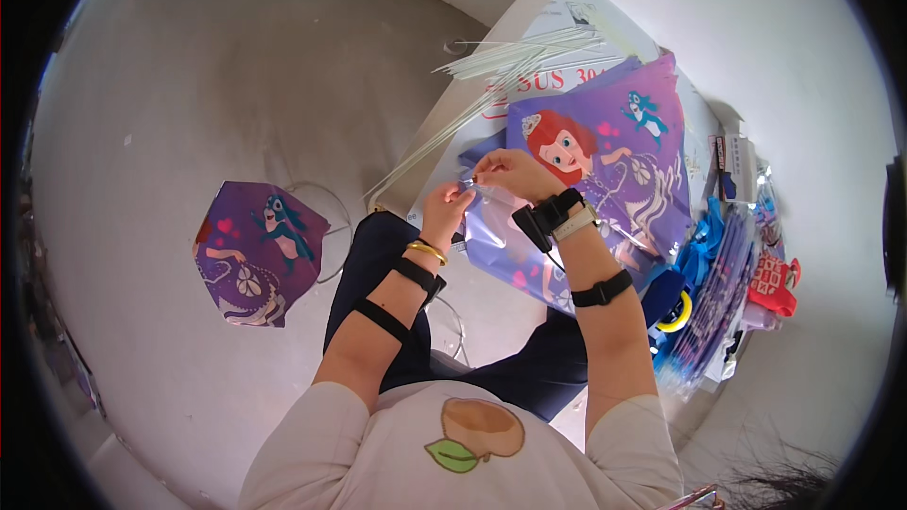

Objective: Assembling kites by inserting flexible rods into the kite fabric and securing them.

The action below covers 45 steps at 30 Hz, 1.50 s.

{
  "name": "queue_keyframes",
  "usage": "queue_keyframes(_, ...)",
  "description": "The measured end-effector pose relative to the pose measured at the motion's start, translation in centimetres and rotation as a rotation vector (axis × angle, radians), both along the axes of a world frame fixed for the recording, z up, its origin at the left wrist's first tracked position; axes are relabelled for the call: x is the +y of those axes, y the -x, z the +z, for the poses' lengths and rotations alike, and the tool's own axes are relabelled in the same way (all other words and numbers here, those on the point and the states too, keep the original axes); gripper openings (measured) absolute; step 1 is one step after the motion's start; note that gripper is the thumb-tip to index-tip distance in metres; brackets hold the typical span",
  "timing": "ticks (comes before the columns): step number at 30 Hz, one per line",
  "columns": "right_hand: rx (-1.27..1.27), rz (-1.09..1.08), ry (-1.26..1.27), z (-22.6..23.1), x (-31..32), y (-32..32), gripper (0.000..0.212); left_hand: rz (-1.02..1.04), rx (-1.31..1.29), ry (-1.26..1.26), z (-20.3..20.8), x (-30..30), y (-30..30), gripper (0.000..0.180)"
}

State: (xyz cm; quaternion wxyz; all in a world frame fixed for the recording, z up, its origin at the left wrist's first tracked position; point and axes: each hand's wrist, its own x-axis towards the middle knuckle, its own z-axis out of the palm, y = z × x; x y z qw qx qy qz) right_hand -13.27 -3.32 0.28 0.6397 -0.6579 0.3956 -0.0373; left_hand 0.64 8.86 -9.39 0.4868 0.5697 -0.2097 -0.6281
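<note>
My left hand (443, 212) and my right hand (513, 174) meet at the upper corner of a purple printed kite sail (498, 234). The fingers of both are pinched together there. The rest of this shiny sheet hangs down over my lap, its lower part passing beneath my right forearm. Whatever small part lies between the fingertips is mostly hidden. Just beyond my right hand lie more purple kite sails (627, 165), the top one printed with a red-haired figure and a blue animal.
Thin white rods (529, 55) lie across the white board (557, 0), some jutting past its left edge. Another purple sail (262, 255) is at left beside a wire ring (342, 227). At right are bundled sheets (709, 293), a yellow ring (676, 313), a red packet (773, 285) and a white box (738, 170).
</note>
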Motion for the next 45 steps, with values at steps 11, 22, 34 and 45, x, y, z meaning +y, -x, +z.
queue_keyframes(11,0.114,0.206,0.047,-1.0,-2.7,-0.4,0.017,0.055,0.178,0.089,1.5,-0.3,0.4,0.016)
queue_keyframes(22,-0.003,0.192,0.002,-0.1,-4.2,-0.9,0.017,0.026,0.239,0.139,1.1,-0.6,0.6,0.021)
queue_keyframes(34,0.069,0.312,0.056,-0.8,-5.0,-1.0,0.018,0.047,0.128,0.386,2.0,-1.2,-1.0,0.065)
queue_keyframes(45,0.195,0.423,0.121,-1.1,-5.3,-1.4,0.023,0.069,0.112,0.317,3.8,-0.7,-1.0,0.073)
